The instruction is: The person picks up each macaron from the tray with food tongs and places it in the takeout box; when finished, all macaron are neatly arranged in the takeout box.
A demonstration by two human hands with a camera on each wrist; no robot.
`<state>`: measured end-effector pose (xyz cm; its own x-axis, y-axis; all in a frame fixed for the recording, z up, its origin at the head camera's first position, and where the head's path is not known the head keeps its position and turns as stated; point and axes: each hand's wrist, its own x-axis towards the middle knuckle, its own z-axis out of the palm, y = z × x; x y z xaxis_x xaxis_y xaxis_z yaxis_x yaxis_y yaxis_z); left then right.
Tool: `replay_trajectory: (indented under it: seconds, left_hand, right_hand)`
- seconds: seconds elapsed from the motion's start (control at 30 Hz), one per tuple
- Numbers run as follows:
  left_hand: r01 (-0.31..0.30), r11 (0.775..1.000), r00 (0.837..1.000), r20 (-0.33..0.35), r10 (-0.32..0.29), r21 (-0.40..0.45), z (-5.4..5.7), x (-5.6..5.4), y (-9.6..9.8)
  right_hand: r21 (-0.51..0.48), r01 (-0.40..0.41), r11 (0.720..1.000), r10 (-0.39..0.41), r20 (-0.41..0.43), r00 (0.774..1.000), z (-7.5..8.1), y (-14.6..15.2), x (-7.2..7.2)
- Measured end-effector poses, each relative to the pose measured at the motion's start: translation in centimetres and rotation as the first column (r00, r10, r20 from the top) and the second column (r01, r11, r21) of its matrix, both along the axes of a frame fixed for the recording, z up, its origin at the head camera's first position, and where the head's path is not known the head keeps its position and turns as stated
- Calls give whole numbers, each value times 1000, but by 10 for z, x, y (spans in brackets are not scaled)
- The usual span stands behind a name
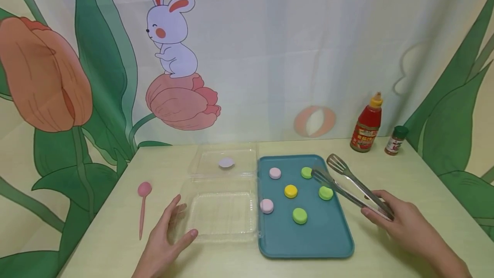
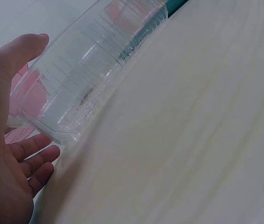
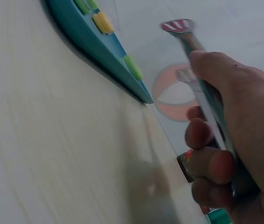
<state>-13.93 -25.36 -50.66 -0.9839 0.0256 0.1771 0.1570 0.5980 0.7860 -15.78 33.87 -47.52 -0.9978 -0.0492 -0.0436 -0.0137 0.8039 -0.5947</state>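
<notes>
My right hand (image 1: pixel 405 222) grips a pair of metal tongs (image 1: pixel 359 190), their slotted tips apart over the right side of a teal tray (image 1: pixel 316 241). On that tray lie several macarons: a yellow one (image 1: pixel 290 191), pink ones such as the near pink macaron (image 1: pixel 266 206), and green ones such as the front green macaron (image 1: pixel 299 216). My left hand (image 1: pixel 162 237) is spread at the left front corner of a clear plastic box (image 1: pixel 224 213), thumb and fingers apart around it. The box's lid (image 1: pixel 200 162) lies folded back, with a pale oval label (image 1: pixel 226 163) on it.
A pink spoon (image 1: pixel 143 205) lies at the left of the table. At the back right stand a red sauce bottle (image 1: pixel 365 125) with a yellow cap and a small green-capped spice jar (image 1: pixel 396 140). A printed curtain (image 1: pixel 251 55) hangs behind the table.
</notes>
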Motion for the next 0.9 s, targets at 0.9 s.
replay_trajectory:
  seconds: [0.9]
  left_hand:
    - [19,1000,1000,-13,-18,23,0,0,0]
  right_hand:
    - [1,-173,985,172,112,979,-10,5,3]
